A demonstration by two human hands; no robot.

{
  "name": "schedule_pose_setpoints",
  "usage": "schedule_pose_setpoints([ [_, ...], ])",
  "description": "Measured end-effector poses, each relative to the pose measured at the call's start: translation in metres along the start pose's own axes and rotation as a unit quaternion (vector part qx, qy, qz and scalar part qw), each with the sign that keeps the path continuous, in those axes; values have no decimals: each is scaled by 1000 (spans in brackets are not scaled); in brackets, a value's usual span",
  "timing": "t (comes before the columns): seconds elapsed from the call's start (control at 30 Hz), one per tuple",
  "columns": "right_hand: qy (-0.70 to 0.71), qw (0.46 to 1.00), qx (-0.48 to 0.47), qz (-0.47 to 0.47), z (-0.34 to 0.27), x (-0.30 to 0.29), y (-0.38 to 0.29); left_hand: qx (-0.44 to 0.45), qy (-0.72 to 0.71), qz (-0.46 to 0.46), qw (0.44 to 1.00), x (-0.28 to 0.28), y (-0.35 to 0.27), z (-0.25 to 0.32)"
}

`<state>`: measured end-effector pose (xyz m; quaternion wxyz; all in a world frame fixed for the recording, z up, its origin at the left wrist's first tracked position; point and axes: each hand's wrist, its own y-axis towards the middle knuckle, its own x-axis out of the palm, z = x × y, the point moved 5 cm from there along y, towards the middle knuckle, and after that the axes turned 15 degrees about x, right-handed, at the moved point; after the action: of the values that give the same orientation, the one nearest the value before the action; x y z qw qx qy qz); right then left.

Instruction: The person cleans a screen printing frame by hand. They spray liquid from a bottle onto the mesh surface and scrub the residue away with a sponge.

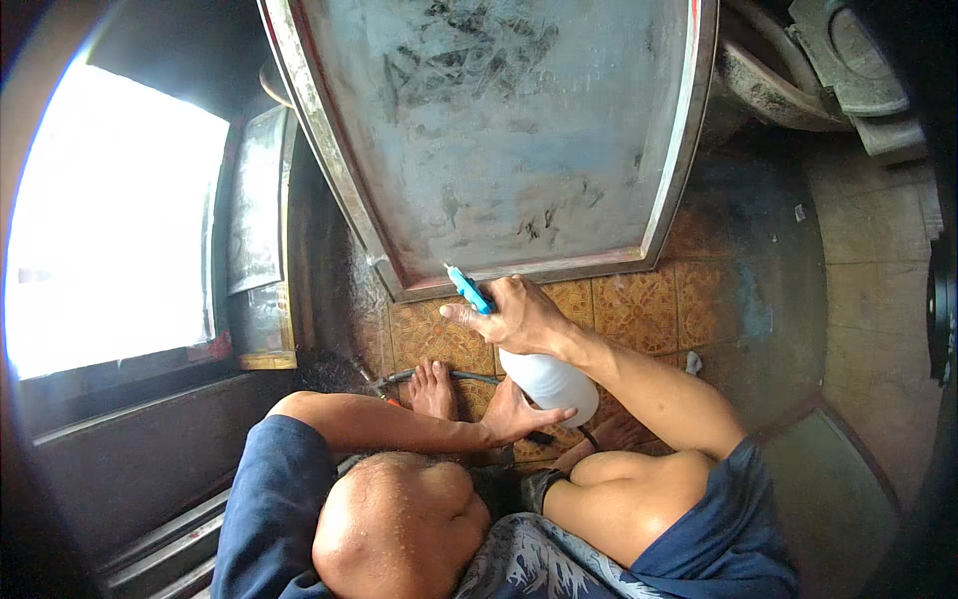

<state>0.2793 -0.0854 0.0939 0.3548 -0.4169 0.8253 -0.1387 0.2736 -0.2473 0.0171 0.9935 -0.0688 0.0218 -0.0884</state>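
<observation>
A white plastic spray bottle (552, 385) with a blue spray head (469, 289) is held tilted between both hands. My right hand (528, 314) grips it at the neck, the thumb sticking out to the left below the blue nozzle. Lower down, my left hand (515, 415) cups the bottle near its base. Just beyond the nozzle stands a framed mesh screen (516, 142), apparently a silkscreen. Grey-blue film covers its mesh, with dark smudged patches near the top and smaller dark marks lower down. The nozzle tip overlaps the lower edge of the frame in view.
Patterned brown tiles (636, 307) cover the floor under the screen. A dark hose (473, 376) runs past my left foot (432, 389) to a nozzle at the left, where spray shows. A bright opening (120, 224) lies left; a stained bowl-shaped fixture (778, 90) is at upper right.
</observation>
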Motion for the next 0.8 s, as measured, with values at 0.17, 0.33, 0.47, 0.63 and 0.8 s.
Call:
schedule_pose_setpoints([
  [0.17, 91, 989, -88, 79, -4, 10, 4, -27, -13, -9, 1000, -2, 5, 6],
  [0.33, -72, 995, 45, -46, -36, 6, 5, -68, -60, -17, 996, -13, -2, 2],
  [0.47, 52, 997, 5, 50, -16, 27, 12, -20, -129, -34, 991, -14, -10, -10],
  [0.63, -5, 987, 160, 16, 28, 25, 5, -50, -147, -90, 984, 1, -13, -20],
  [0.8, 70, 982, 165, 52, 77, 30, -8, -20, -141, -121, 982, 17, -14, -22],
])
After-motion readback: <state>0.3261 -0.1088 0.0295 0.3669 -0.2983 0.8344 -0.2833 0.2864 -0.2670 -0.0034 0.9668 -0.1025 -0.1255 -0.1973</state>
